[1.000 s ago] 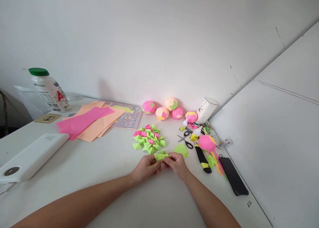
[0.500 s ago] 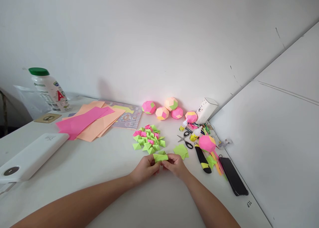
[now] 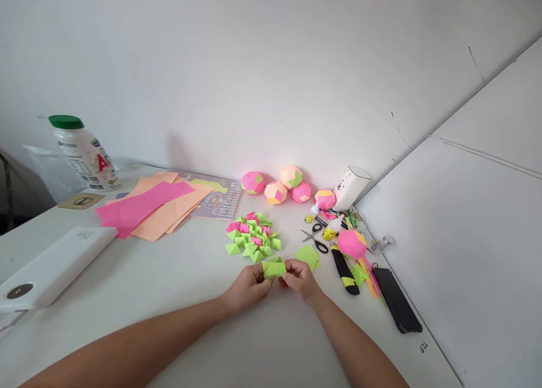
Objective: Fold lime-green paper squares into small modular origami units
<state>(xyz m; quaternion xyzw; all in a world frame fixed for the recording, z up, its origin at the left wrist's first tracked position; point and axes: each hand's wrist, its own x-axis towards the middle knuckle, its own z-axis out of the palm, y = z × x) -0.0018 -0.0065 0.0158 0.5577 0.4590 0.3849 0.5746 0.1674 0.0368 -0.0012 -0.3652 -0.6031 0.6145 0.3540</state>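
Note:
Both my hands pinch a small green paper piece [image 3: 274,269] just above the white table [image 3: 178,297]. My left hand [image 3: 248,287] grips its left end and my right hand [image 3: 301,281] its right end. Just beyond lies a pile of folded green and pink paper units [image 3: 253,236]. A few flat green squares [image 3: 307,256] rest to the right of my hands.
Paper balls [image 3: 276,191] line the wall, another pink ball [image 3: 352,244] sits at right by scissors [image 3: 314,238], glue bottles [image 3: 332,227], a utility knife [image 3: 345,271] and a phone [image 3: 397,306]. Pink and orange sheets [image 3: 154,206], a white power bank [image 3: 51,266] and a bottle [image 3: 82,152] are at left.
The green piece has been turned and pressed slightly between my fingers; my hands stay in the same spot.

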